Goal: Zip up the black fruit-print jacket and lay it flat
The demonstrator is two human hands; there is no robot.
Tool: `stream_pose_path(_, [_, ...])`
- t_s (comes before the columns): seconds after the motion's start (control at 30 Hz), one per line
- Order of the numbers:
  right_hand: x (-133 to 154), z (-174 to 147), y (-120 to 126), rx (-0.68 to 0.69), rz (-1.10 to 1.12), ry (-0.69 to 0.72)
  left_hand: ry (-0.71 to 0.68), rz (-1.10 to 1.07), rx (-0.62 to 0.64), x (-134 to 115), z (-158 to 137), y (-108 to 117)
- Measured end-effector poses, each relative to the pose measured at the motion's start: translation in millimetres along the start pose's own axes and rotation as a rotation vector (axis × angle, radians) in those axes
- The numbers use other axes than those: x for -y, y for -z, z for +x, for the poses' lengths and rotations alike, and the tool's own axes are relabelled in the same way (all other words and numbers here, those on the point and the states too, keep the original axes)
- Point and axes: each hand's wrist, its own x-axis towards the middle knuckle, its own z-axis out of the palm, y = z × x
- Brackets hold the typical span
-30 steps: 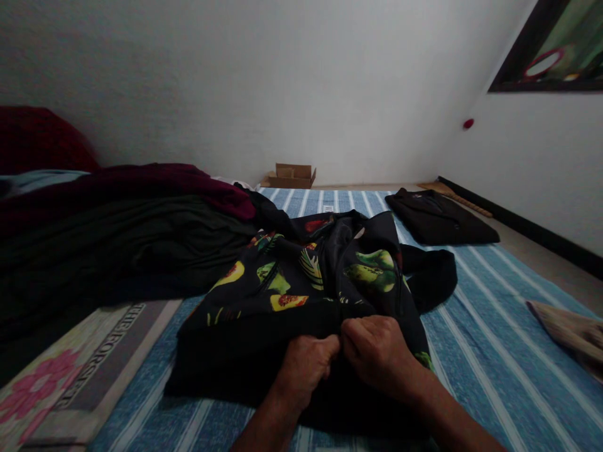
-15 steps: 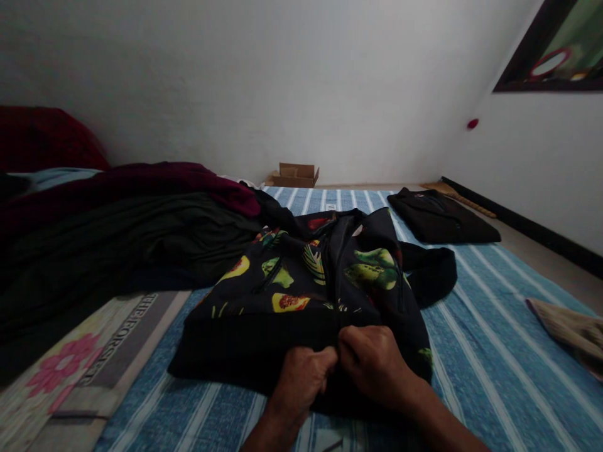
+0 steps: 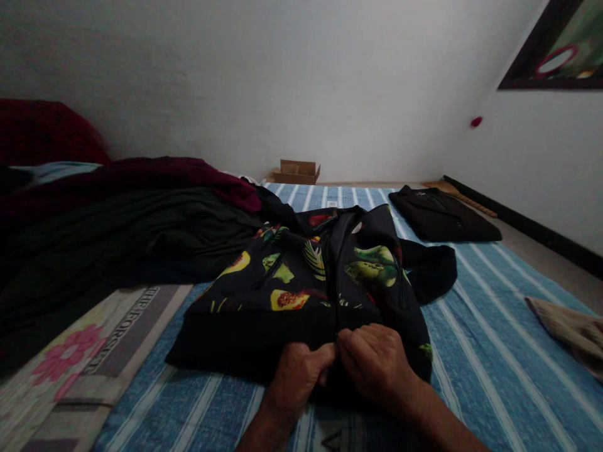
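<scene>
A black jacket (image 3: 301, 270) printed with fruit lies front side up, its collar away from me and its plain dark hem band toward me. A zip runs up its middle. My left hand (image 3: 299, 376) is closed on the hem just left of the zip's lower end. Close beside it, my right hand (image 3: 377, 361) is closed on the hem at the other side of the zip. The fingertips of both hands nearly meet, and the zip end between them is hidden. One sleeve is bent out at the right.
Blue striped cloth (image 3: 490, 326) lies under the jacket. Dark and maroon clothes (image 3: 141, 213) are heaped at the left, by a flowered cloth (image 3: 70, 355). A folded dark garment (image 3: 443, 213) lies at the back right, a beige cloth (image 3: 568, 329) at the right edge, a cardboard box (image 3: 296, 172) by the wall.
Both hands keep their grip at the jacket's hem and have barely moved. The hem's left corner sits slightly higher, and the view has shifted a little.
</scene>
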Motion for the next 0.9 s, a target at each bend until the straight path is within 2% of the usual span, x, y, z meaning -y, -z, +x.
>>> stream_pose_path(0.13, [0, -3, 2, -0.016, 0.011, 0.007, -0.069, 0.006, -0.047, -5, -4, -2])
stream_pose_path(0.5, [7, -9, 0, 0.005, 0.126, -0.103, -0.071, -0.081, -0.039, 5, -2, -4])
stream_pose_path(0.9, [6, -7, -2, 0.024, 0.199, -0.119, -0.043, -0.053, -0.125, 10, 1, -4])
